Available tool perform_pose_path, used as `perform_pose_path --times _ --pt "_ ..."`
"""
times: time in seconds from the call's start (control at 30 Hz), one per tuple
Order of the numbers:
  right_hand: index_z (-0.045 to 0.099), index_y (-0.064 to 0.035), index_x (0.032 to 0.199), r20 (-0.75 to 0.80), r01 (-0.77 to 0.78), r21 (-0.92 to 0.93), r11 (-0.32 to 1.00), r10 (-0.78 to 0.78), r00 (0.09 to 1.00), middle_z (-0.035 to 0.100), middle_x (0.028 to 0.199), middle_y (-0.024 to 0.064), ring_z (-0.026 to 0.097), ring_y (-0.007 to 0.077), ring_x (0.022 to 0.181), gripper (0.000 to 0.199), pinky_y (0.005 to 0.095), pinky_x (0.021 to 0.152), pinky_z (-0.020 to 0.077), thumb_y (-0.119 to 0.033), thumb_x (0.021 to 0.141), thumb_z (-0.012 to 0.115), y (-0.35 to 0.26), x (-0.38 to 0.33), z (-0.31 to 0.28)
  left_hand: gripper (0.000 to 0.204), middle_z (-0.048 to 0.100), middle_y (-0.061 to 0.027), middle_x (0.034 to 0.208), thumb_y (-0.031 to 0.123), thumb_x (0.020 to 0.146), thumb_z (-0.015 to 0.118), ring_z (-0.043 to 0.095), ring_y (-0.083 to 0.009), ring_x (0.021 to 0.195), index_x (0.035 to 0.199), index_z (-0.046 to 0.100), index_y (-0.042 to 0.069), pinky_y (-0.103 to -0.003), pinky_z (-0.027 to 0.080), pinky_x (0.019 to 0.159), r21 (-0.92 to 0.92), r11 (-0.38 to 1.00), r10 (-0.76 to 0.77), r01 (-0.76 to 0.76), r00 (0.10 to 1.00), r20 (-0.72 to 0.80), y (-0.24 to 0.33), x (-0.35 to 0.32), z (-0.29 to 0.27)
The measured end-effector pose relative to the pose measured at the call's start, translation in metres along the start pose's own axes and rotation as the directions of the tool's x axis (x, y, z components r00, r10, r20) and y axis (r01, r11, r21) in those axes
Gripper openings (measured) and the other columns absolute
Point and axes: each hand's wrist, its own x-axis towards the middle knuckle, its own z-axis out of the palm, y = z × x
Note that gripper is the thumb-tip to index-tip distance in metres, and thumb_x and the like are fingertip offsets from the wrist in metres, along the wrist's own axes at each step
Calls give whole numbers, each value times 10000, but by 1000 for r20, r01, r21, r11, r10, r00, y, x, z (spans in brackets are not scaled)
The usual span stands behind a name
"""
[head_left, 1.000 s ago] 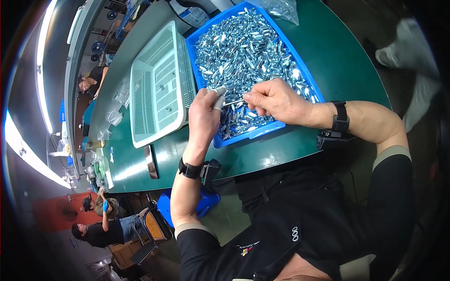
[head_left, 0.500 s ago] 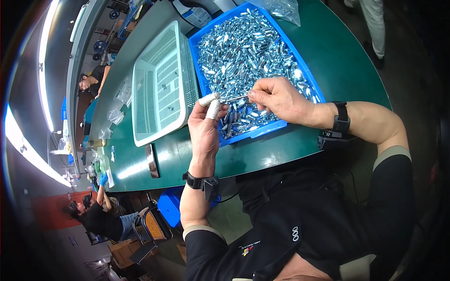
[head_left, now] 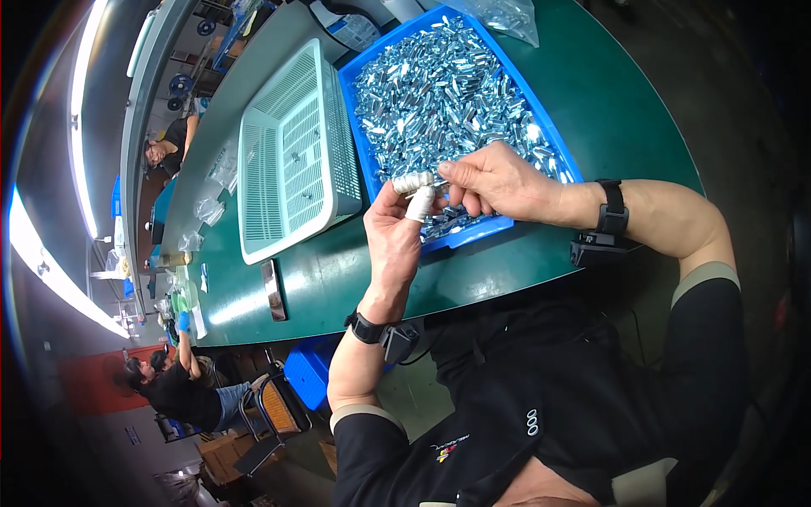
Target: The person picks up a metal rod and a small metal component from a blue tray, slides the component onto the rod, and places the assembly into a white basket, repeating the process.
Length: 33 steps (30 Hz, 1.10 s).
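— Two hands, one small metal piece between them. Where does it sit for you?

— Right at my fingertips, above the near edge of the blue tray. My left hand is raised with its palm toward me, its taped fingers narrow and pinching one end. My right hand comes in from the right side, thumb and forefinger closed on the other end.

— Which way does its length run?

— Roughly left to right, tilted slightly, so it spans from one pinch to the other. Both hands touch it; neither is nearer.

— How does it look?

— Short, shiny, silver, like the heap of metal pieces filling the tray. Too small for me to tell its exact shape.

— Anything beside you?

— White basket, just left of the tray, on the green surface.
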Motion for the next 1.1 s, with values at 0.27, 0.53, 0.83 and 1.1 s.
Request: perform_pose_path --times 0.27,0.53,0.83,1.1 --pt "696 -35 834 -144 85 31 996 -80 986 596 637 -29 528 34 590 492 198 554 433 -419 1082 513 -4 -4 -1 168 720 -73 990 49 979 679 689 -138 850 1140 685 1 -270 555 796 312 914 288 -258 956 -55 30 10 -47" --pt "688 -21 837 -234 91 47 995 -78 969 584 651 -15 485 40 592 502 199 554 408 -422 1083 511 -5 -3 -3 240 706 -137 1075 98 874 767 669 -312 1033 1102 713 42 -409 524 901 872 260 484 -414 837 253 45 45 -49" --pt "684 -15 876 -242 99 95 991 -73 967 596 695 -18 499 37 619 373 190 571 424 -309 1070 561 2 5 0 177 657 -130 916 141 861 760 639 -350 900 974 679 32 -436 503 773 898 224 251 -380 912 323 4 61 -29" --pt "684 -34 823 -206 -9 36 999 17 979 596 685 -21 493 34 619 307 198 542 391 -250 1027 606 -3 2 -2 178 683 -117 943 63 854 777 667 -312 891 999 687 14 -387 524 795 806 458 351 -374 910 223 21 28 -32"
